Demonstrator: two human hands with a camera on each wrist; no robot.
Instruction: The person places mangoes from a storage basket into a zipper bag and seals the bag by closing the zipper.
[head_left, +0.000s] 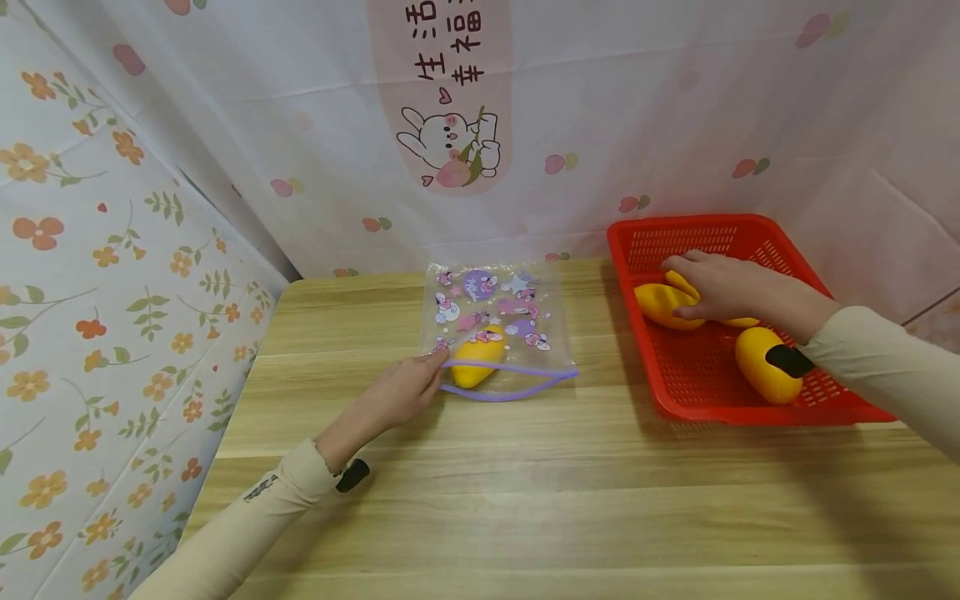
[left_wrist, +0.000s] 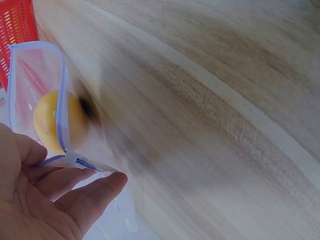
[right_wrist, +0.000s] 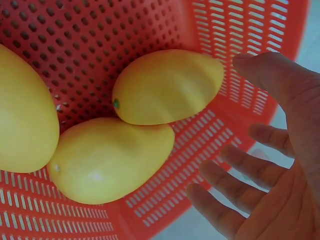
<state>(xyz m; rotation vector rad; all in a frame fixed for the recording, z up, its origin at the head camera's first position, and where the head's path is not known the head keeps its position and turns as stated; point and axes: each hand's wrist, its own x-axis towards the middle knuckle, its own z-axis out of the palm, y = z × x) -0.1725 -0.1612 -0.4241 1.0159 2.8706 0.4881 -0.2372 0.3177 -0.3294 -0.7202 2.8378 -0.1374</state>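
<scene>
My left hand point(head_left: 405, 390) pinches the left end of the lilac zip edge of a clear printed zip bag point(head_left: 555, 333). In the left wrist view, thumb and fingers grip the corner by the slider, and the bag's mouth gapes. A yellow mango point(head_left: 478, 357) lies inside the bag near its mouth. Over the red basket point(head_left: 652, 392), my right hand point(head_left: 723, 286) reaches with fingers spread. Beneath it are two mangoes side by side, a nearer one point(right_wrist: 170, 86) and another point(right_wrist: 112, 160). A third mango point(head_left: 765, 364) lies under the right wrist.
Both the bag and the basket rest on a wood-grain table point(head_left: 480, 500), the basket to the right. A printed cloth point(head_left: 570, 92) hangs behind the table, and a flowered cloth point(head_left: 112, 333) hangs along the left side.
</scene>
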